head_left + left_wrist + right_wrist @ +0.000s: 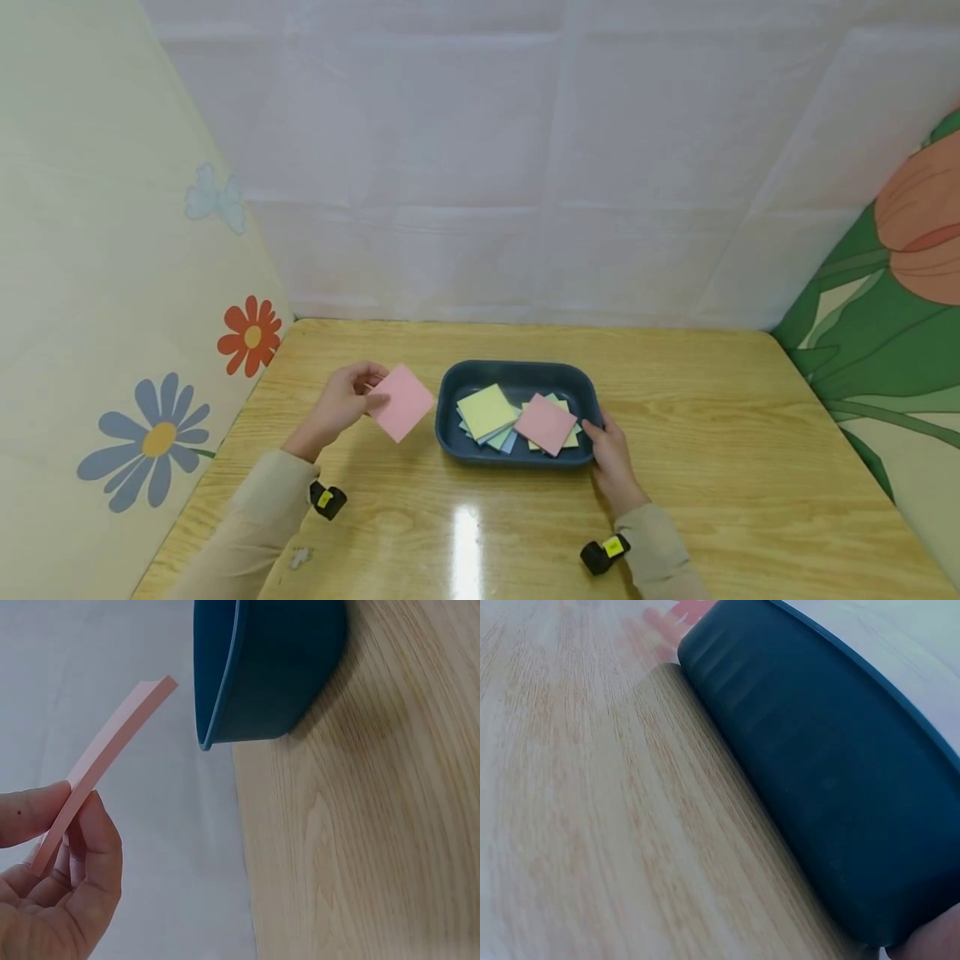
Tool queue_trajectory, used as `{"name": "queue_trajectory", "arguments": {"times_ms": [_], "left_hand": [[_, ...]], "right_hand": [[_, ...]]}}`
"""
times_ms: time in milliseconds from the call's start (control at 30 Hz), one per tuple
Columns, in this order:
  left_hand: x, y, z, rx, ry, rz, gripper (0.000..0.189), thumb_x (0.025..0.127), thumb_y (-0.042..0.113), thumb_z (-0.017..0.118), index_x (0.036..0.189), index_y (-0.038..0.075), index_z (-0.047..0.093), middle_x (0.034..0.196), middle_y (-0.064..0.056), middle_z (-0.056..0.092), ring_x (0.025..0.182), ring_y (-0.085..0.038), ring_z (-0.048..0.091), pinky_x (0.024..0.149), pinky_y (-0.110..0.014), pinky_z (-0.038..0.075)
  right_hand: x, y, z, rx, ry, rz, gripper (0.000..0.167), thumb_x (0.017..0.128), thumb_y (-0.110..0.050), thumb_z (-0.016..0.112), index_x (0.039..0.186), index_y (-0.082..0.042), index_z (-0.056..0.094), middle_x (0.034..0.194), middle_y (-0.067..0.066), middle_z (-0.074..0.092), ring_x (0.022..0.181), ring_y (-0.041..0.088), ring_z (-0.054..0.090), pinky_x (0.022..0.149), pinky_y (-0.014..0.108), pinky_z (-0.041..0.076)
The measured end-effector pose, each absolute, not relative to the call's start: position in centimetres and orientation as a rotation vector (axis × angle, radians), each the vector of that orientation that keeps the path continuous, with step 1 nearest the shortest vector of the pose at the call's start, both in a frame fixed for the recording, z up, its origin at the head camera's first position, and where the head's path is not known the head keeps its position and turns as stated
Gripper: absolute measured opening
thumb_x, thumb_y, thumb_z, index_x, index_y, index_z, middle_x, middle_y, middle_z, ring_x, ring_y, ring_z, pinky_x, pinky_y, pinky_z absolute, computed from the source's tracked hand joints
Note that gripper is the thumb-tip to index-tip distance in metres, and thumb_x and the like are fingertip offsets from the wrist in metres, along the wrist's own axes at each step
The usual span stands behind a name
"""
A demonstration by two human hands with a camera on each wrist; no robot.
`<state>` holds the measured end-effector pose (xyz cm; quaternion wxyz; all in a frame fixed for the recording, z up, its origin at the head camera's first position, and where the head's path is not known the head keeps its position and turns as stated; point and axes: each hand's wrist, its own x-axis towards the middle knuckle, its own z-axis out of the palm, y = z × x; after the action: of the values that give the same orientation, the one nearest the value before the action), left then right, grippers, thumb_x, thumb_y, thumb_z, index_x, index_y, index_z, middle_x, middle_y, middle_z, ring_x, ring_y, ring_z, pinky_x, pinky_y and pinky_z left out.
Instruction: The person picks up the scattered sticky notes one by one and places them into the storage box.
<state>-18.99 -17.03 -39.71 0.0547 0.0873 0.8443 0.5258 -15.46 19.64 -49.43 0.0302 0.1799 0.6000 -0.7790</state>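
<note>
My left hand [337,410] pinches a pink sticky note pad [403,403] between thumb and fingers, to the left of a dark blue tray [517,367]. Seen edge-on in the left wrist view, the pad [105,754] is a thin, slightly bent stack, apart from the tray wall [289,667]. My right hand [615,467] grips the tray's right end, thumb at the rim. Inside lie a yellow pad [486,410] on blue and green ones at the left, and another pink pad [546,425] over yellow and green ones at the right.
The tray stands on a wood-grain table [697,400]. A white cloth [450,167] hangs behind it, and flower-printed cloths stand at the left and right. Near the left forearm the tabletop has a worn patch [300,557]. Both wrists carry small black cameras.
</note>
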Motion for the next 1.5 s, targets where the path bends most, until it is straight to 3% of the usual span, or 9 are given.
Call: {"name": "queue_trajectory", "arguments": {"times_ms": [367, 1067, 1300, 1500], "left_hand": [[-19.7, -15.0, -39.5, 0.305, 2.57, 1.591, 0.025, 0.081, -0.007, 0.061, 0.106, -0.007, 0.057, 0.091, -0.016, 0.059, 0.072, -0.021, 0.054, 0.056, -0.034, 0.051], [-21.2, -11.1, -39.5, 0.371, 2.514, 1.558, 0.025, 0.079, -0.009, 0.061, 0.104, -0.004, 0.059, 0.091, -0.014, 0.06, 0.069, -0.02, 0.054, 0.053, -0.028, 0.048], [-21.9, -9.4, -39.8, 0.386, 2.478, 1.544, 0.024, 0.078, -0.009, 0.061, 0.101, -0.004, 0.059, 0.088, -0.014, 0.06, 0.067, -0.02, 0.055, 0.056, -0.039, 0.051], [-22.7, -7.8, -40.3, 0.468, 2.507, 1.506, 0.023, 0.077, -0.008, 0.064, 0.098, -0.002, 0.062, 0.087, -0.011, 0.061, 0.07, -0.019, 0.052, 0.057, -0.029, 0.047]], "right_hand": [[-15.3, 19.6, -49.3, 0.58, 1.856, -2.377, 0.054, 0.096, -0.004, 0.037, 0.144, 0.002, 0.013, 0.148, 0.02, 0.015, 0.133, 0.031, 0.019, 0.108, 0.042, 0.02], [-15.2, 19.5, -49.2, 0.582, 1.867, -2.364, 0.054, 0.096, -0.005, 0.038, 0.144, 0.003, 0.014, 0.147, 0.02, 0.017, 0.132, 0.032, 0.022, 0.107, 0.043, 0.023], [-15.2, 19.4, -49.4, 0.605, 1.861, -2.365, 0.054, 0.095, -0.004, 0.038, 0.143, 0.003, 0.014, 0.148, 0.02, 0.017, 0.132, 0.032, 0.021, 0.107, 0.042, 0.022], [-15.3, 19.5, -49.3, 0.613, 1.852, -2.369, 0.054, 0.096, -0.005, 0.038, 0.144, 0.002, 0.014, 0.148, 0.019, 0.016, 0.133, 0.031, 0.02, 0.107, 0.042, 0.021]]}}
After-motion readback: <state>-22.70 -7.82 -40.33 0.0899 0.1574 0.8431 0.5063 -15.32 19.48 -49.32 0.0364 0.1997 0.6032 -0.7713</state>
